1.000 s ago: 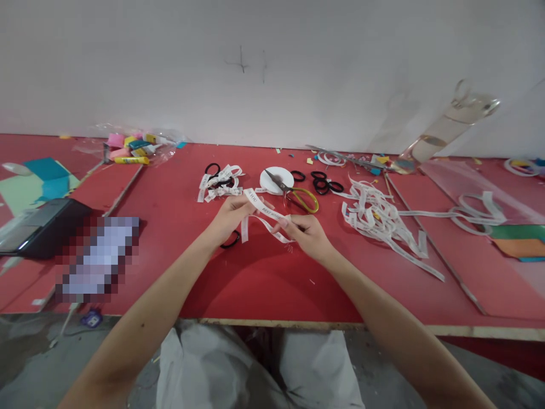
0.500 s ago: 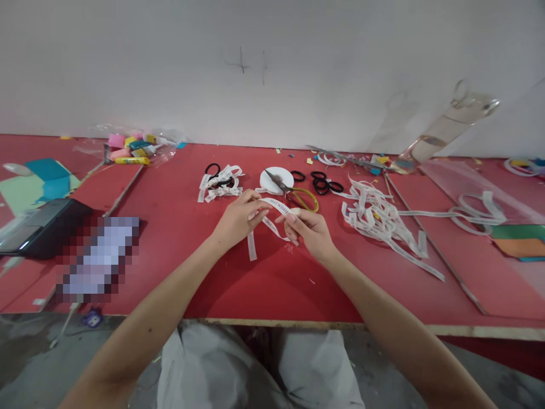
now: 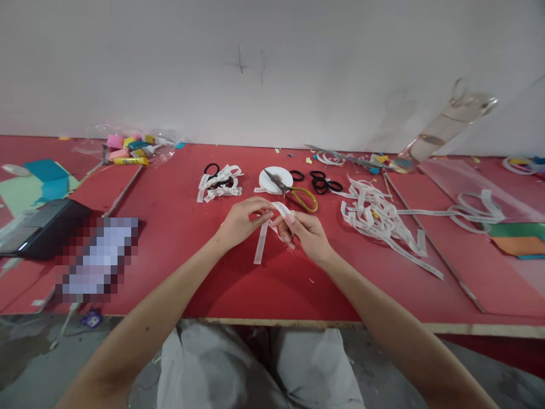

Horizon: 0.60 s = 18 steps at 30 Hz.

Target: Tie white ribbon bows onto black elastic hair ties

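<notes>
A white printed ribbon [image 3: 280,208] is stretched in a short arc between my two hands, above the red table. My left hand [image 3: 246,220] pinches it with thumb and fingers, and a loose tail of ribbon hangs below that hand. My right hand [image 3: 307,232] grips the ribbon between thumb and bent fingers. Just beyond the hands lie scissors [image 3: 293,193] with yellow handles, their blades resting on a white ribbon spool [image 3: 268,175]. Parts of the ribbon are hidden behind the fingers.
Left of the spool sits a bunch of ribbon-tied black bands [image 3: 221,183]. Black hair ties [image 3: 322,184] lie to its right, beside a tangled ribbon heap [image 3: 378,218]. A bottle [image 3: 447,130] leans on the wall. At left are a phone [image 3: 102,258] and a dark device [image 3: 46,227].
Both hands have drawn closer together, the left one shifting right. The ribbon span between them is shorter, and the hanging tail has moved slightly right.
</notes>
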Available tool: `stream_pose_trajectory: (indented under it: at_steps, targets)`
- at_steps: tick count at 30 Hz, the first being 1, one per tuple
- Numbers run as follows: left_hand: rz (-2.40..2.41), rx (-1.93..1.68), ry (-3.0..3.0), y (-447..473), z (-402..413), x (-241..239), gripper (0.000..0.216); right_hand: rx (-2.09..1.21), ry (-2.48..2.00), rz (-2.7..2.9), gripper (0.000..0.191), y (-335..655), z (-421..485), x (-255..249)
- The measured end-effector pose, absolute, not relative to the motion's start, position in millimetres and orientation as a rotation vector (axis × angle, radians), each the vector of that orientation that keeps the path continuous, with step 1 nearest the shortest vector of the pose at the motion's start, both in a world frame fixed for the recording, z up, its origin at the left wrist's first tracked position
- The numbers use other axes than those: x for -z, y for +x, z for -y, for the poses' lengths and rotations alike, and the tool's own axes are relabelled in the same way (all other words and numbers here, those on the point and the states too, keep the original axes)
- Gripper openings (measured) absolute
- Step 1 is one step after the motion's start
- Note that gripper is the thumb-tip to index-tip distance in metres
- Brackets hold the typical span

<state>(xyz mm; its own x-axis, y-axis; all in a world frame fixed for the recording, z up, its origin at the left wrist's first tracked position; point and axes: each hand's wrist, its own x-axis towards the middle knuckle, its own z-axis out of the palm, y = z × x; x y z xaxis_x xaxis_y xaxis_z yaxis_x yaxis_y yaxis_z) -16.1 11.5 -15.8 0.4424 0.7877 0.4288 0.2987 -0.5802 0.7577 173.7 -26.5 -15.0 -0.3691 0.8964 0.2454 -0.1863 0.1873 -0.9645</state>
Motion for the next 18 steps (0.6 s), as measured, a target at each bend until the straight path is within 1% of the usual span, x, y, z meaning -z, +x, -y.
stream_pose_trajectory:
  at_steps: [5,8,11,13,18]
  targets:
    - [-0.926,-1.119,2.209,-15,-11,19,0.015,-1.412,-0.724,1.517,0.038,171,29,16]
    - [-0.936,-1.195,2.016,-12,-10,19,0.019,-1.492,-0.684,1.548,0.038,166,34,16]
    - [-0.910,-1.194,1.777,-10,-8,19,0.023,-1.595,-0.621,1.574,0.037,160,38,16]
    - [-0.889,-1.188,1.745,-10,-7,19,0.024,-1.649,-0.595,1.570,0.037,157,40,17]
    - [-0.781,-1.145,2.086,-12,-3,18,0.027,-1.784,-0.474,1.456,0.037,157,40,18]
